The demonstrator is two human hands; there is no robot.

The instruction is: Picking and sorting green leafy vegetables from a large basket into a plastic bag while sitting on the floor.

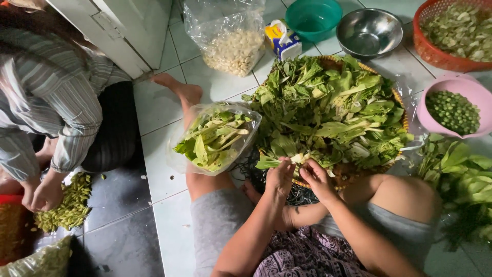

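Note:
My left hand [280, 177] and my right hand [316, 178] meet over the near rim of a woven basket [397, 97]. Together they pinch one leafy green stalk [287, 161] with a pale stem end. The basket is heaped with leafy greens [328, 105]. To the left of my hands, a clear plastic bag [215, 138] of cut leaves and stems rests on my outstretched leg.
Another person in a striped shirt [46, 97] sits at left, hands in a pile of green pods [69, 202]. Further off: a bag of pale beans [233, 48], a teal bowl [312, 18], a steel bowl [369, 31], a red basket [453, 31], a pink bowl of peas [453, 107], loose greens [461, 174].

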